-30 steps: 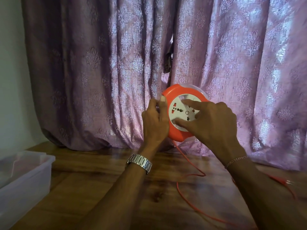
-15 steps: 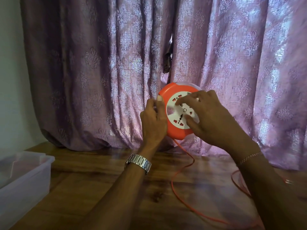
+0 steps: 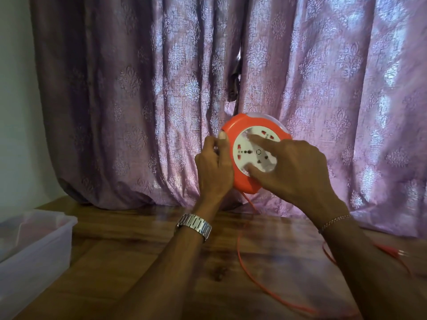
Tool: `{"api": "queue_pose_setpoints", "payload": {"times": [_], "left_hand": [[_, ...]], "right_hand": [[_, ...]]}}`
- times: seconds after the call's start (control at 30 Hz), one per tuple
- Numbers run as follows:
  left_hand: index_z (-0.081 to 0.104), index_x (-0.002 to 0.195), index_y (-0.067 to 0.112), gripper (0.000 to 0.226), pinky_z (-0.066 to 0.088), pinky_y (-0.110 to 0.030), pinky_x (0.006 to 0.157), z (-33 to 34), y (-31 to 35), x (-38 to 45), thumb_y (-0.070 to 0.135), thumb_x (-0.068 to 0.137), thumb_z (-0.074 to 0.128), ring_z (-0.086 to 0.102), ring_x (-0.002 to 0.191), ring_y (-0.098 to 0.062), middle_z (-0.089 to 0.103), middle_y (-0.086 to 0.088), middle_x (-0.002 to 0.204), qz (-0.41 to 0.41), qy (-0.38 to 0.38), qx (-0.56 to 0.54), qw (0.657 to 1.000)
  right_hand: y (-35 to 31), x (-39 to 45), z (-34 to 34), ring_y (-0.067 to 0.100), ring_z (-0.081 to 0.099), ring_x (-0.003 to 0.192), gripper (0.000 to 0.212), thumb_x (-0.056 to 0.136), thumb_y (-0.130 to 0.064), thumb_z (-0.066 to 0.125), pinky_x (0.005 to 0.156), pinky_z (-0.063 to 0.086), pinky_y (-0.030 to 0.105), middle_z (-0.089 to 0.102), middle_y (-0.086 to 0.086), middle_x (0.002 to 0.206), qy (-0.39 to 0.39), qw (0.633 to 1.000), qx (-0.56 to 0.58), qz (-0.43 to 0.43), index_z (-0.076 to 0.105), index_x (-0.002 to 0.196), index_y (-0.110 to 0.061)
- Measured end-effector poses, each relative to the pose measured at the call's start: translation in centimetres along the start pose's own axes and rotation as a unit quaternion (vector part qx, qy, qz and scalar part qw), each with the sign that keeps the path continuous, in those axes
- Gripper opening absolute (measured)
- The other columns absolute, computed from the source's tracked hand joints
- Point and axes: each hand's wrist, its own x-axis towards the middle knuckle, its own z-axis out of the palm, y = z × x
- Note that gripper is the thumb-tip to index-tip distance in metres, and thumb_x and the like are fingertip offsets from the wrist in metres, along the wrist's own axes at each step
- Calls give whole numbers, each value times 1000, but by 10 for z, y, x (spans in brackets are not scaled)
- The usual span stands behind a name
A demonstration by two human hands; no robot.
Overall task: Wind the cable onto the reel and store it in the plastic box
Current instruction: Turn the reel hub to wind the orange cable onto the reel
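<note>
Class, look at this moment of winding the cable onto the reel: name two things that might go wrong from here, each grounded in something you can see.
1. The orange cable lies in loose curves on the wooden table; it may kink or snag as it winds in.
2. The plug lies at the table's far right; drawn in fast, it might whip against the right hand.
3. The reel is held in the air only by the left hand at its rim, so it may slip.

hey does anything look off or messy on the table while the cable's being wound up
Nothing looks damaged or spilled. The only untidy thing is the orange cable: a long slack loop trails from the reel across the wooden table, with its plug lying at the right. That is unwound cable, not a fault.
</note>
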Motion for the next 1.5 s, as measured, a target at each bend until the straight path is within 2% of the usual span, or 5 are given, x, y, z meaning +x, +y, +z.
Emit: {"api": "queue_pose_setpoints", "payload": {"times": [0.27,0.47,0.67,1.13,1.5], "left_hand": [[51,75,18,43,46,-41,50,-1,0,0,49,102,38,51,51,-6,54,6,55,-7,-5,-3,1000],[52,75,18,41,42,-34,49,-2,0,1,45,102,39,53,53,-3,55,9,57,-8,11,-3,1000],[55,78,11,48,46,-42,55,-2,2,1,48,102,37,56,60,-10,59,4,61,-6,6,-8,1000],[47,72,19,43,36,-33,48,1,1,-2,49,101,39,51,51,-5,50,8,51,17,-1,9,1000],[45,69,23,41,40,-38,48,1,1,-1,48,102,38,48,49,-8,49,8,51,12,5,3,1000]], "right_hand": [[-6,1,7,28,66,73,68,76,-82,48,57,51,32,73,-1,69,77,995,-23,61,65,121,-34],[10,6,-2,25,47,98,21,87,-29,66,74,48,41,65,1,109,25,994,62,-86,69,107,-25],[2,6,-10,35,38,120,68,63,2,78,90,46,47,43,8,145,-148,982,49,-103,68,114,-41],[1,2,6,33,68,81,68,65,-83,56,63,51,34,76,1,86,47,996,9,71,65,119,-42],[13,7,-2,23,45,103,28,84,-45,67,66,47,34,61,-3,107,25,996,53,-65,64,108,-31]]}}
